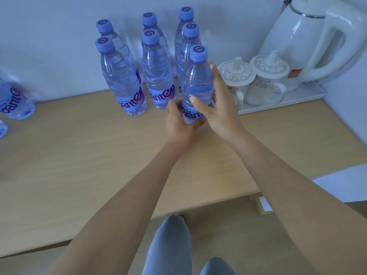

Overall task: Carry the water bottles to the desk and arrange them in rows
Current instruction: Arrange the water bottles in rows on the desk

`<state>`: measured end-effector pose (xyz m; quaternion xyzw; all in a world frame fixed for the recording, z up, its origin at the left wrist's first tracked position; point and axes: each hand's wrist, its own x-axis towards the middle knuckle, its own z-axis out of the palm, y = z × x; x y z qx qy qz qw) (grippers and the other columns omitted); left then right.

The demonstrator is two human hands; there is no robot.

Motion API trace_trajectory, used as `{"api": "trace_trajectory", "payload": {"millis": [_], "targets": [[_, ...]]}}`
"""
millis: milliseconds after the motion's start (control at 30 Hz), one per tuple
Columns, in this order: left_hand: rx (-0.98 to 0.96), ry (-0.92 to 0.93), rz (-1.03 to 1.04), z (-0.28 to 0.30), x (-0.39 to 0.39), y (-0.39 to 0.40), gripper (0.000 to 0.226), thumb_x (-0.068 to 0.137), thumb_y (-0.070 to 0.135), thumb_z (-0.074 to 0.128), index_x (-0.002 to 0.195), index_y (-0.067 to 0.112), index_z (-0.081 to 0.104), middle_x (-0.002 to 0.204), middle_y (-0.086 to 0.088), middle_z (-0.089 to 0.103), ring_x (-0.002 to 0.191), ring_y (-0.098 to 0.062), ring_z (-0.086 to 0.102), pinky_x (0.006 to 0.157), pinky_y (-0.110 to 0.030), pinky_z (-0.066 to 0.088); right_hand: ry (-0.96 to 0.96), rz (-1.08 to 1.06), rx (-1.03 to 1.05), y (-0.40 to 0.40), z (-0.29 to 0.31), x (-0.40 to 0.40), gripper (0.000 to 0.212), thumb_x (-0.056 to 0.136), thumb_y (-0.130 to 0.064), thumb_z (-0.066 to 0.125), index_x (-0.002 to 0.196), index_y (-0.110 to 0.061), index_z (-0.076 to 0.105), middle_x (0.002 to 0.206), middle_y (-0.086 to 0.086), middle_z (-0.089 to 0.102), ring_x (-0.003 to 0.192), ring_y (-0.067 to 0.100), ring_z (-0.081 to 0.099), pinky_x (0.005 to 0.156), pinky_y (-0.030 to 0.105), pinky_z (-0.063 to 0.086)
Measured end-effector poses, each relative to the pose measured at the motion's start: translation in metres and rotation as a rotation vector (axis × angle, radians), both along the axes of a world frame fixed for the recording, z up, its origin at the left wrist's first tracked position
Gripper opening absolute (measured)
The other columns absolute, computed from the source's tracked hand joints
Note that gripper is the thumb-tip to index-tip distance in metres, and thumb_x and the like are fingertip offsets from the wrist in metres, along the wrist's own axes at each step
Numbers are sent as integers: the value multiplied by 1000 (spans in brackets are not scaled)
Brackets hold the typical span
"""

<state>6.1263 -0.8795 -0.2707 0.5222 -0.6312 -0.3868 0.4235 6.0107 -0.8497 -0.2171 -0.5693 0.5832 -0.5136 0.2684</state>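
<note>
Your table fills most of the view, pale wood running up to the wall. At two o'clock a white kettle stands on a white tray with two lidded cups. At twelve o'clock six upright bottles already form three short columns, two deep each. You are adding a seventh bottle at the front of the right-hand column. Your left hand curls round its base, and your right hand wraps its side with thumb across the front; whether it has touched down I cannot tell. At nine o'clock, two more bottles sit apart at the edge, not yet in line. I judge the rows are well begun but unfinished.
</note>
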Motion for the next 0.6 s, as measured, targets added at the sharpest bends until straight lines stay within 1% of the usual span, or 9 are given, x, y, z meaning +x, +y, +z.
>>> {"api": "trace_trajectory", "payload": {"millis": [100, 200, 333, 400, 467, 533, 600], "targets": [[-16, 1, 9, 1, -3, -4, 64, 64, 16, 90, 105, 4, 43, 111, -13, 58, 106, -28, 59, 89, -45, 50, 17, -21, -5, -3, 0, 2, 85, 92, -17, 67, 156, -3, 13, 154, 13, 39, 144, 22, 37, 118, 45, 33], [-41, -3, 14, -1, -5, -5, 64, 63, 15, 90, 102, 12, 40, 111, -15, 55, 107, -29, 58, 88, -44, 50, 53, -42, -23, -6, 0, 2, 84, 93, -14, 66, 155, 1, 11, 156, 16, 36, 146, 24, 34, 119, 43, 30], [-51, 4, 26, 0, -6, -1, 64, 63, 16, 89, 104, 12, 40, 113, -13, 54, 107, -28, 57, 87, -39, 50, 85, -34, -19, -7, -1, 1, 85, 94, -13, 65, 154, 3, 7, 157, 17, 32, 148, 25, 31, 120, 44, 28], [-44, 6, 28, 3, -7, 2, 67, 63, 17, 90, 110, 8, 42, 117, -10, 53, 111, -27, 55, 88, -36, 49, 91, -35, -16, -5, 1, 2, 88, 93, -17, 65, 154, 2, 6, 158, 16, 33, 148, 24, 31, 120, 44, 28], [-14, 11, 4, 7, -6, 4, 76, 63, 19, 91, 120, 5, 42, 124, -3, 49, 119, -25, 52, 94, -33, 46, 87, -37, -7, -1, 4, 4, 91, 92, -20, 67, 155, 0, 5, 158, 14, 33, 147, 23, 33, 119, 45, 29], [38, -8, -19, 13, -2, 10, 93, 62, 23, 92, 135, 6, 36, 131, 5, 39, 129, -21, 42, 98, -26, 39, 58, -37, 20, 6, 8, 7, 93, 91, -23, 70, 156, -3, 6, 158, 13, 33, 147, 23, 33, 119, 46, 30], [101, -27, -21, 18, 6, 19, 105, 63, 26, 91, 145, 10, 28, 144, 2, 33, 134, -19, 36, 105, -28, 36, 16, -61, 44, 17, 11, 12, 94, 89, -25, 73, 156, -4, 10, 156, 12, 36, 146, 22, 34, 118, 46, 32]]}}
